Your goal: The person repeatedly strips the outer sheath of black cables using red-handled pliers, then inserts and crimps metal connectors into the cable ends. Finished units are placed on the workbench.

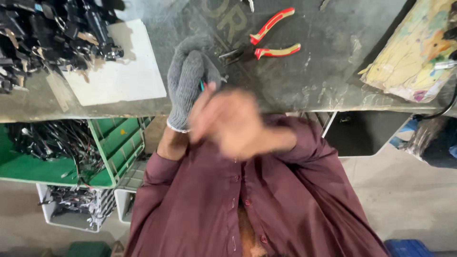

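My left hand [188, 78] wears a grey knitted glove and is closed around a thin green piece [202, 85], of which only a short tip shows. My bare right hand [233, 121] is blurred by motion. It sits right beside the glove at the worktable's near edge, and a fingertip reaches the green tip. Its grip cannot be made out. Pliers with red and yellow handles [273, 35] lie on the dark worktable [328, 57], just beyond both hands.
A heap of black parts [52, 33] and a white sheet [121, 66] lie at the table's left. A paint-stained board [414, 57] lies at the right. Below are a green crate of wires [119, 143], a white crate [71, 209] and a black box [366, 133].
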Action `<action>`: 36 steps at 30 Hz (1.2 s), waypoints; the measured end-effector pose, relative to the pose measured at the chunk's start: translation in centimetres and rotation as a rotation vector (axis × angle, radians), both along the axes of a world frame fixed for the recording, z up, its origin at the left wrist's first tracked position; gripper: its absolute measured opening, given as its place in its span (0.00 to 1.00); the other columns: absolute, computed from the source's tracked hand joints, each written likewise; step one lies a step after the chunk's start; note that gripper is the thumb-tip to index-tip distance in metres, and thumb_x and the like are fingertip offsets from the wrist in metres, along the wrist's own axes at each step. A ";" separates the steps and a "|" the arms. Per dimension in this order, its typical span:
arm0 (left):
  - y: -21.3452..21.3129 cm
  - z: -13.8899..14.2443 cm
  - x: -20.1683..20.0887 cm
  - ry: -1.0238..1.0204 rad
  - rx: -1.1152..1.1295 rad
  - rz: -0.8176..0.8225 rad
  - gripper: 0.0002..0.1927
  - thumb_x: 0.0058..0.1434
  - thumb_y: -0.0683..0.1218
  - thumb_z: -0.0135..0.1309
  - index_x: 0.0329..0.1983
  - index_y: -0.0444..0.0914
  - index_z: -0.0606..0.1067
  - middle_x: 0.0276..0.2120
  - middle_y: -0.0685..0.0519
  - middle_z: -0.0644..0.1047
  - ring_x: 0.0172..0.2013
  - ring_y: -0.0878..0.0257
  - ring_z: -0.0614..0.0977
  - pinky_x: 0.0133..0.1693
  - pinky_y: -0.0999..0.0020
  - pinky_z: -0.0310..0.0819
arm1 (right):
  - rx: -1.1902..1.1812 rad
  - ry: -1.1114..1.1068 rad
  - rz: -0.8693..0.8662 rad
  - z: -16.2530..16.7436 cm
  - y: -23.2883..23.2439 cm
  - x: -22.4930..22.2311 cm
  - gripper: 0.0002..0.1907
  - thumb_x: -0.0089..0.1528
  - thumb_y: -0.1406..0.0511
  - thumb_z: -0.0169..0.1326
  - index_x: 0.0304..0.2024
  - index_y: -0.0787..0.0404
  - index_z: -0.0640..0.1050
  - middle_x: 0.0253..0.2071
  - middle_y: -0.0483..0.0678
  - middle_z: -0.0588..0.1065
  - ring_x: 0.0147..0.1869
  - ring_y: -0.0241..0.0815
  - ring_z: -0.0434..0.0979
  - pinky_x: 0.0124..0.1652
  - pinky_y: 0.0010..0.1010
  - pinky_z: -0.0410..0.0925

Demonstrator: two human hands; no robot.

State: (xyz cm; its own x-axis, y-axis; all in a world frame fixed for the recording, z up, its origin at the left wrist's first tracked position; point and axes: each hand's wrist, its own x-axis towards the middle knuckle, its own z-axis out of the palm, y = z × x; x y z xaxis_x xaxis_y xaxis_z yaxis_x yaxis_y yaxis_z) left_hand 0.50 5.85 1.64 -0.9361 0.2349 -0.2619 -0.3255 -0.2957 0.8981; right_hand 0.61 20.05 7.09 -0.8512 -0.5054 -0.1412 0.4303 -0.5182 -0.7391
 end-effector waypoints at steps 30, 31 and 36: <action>4.0 3.4 1.6 0.255 -0.027 -0.044 0.18 0.72 0.45 0.60 0.57 0.36 0.66 0.46 0.52 0.78 0.46 0.71 0.79 0.48 0.73 0.77 | 0.014 0.364 -0.468 1.9 5.1 -5.9 0.25 0.78 0.51 0.38 0.31 0.59 0.66 0.20 0.47 0.65 0.25 0.48 0.67 0.40 0.37 0.62; 3.9 4.1 1.2 0.231 -0.040 -0.025 0.16 0.73 0.45 0.59 0.56 0.37 0.67 0.45 0.53 0.79 0.44 0.71 0.80 0.47 0.73 0.77 | 0.037 0.404 -0.470 1.5 5.9 -5.7 0.25 0.77 0.50 0.37 0.31 0.58 0.65 0.19 0.46 0.64 0.24 0.48 0.66 0.38 0.38 0.61; 0.0 4.9 -2.0 0.778 -0.500 -0.193 0.10 0.71 0.48 0.53 0.49 0.38 0.72 0.42 0.49 0.78 0.45 0.56 0.81 0.54 0.56 0.72 | -0.039 0.557 -0.377 0.8 9.3 -7.0 0.20 0.76 0.51 0.38 0.37 0.58 0.66 0.25 0.44 0.65 0.26 0.43 0.65 0.36 0.35 0.61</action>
